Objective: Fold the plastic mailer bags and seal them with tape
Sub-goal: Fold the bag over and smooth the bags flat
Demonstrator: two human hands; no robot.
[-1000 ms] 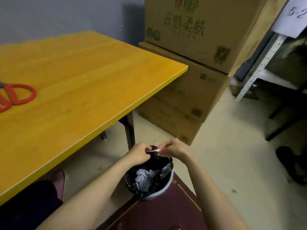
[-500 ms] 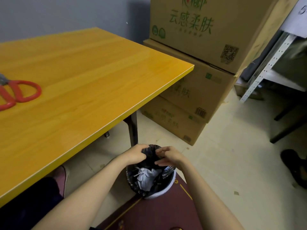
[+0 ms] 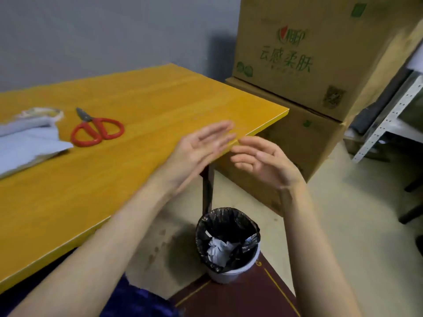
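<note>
Pale grey plastic mailer bags (image 3: 27,143) lie in a loose pile at the left edge of the yellow table (image 3: 142,106). A roll of clear tape (image 3: 44,113) sits behind them. My left hand (image 3: 201,147) hovers over the table's right edge, palm up, fingers straight and empty. My right hand (image 3: 263,161) floats just past that edge, palm facing left, fingers relaxed and empty. The two hands almost touch at the fingertips.
Red-handled scissors (image 3: 97,130) lie on the table right of the bags. A small bin (image 3: 229,243) with a black liner and crumpled paper stands on the floor below my hands. Stacked cardboard boxes (image 3: 297,65) rise at the right, with a metal shelf frame (image 3: 384,124) beyond.
Both hands have risen from the bin's rim to table height and opened. The small strip they pinched is gone from them. The view has swung left, bringing the bags and tape into sight.
</note>
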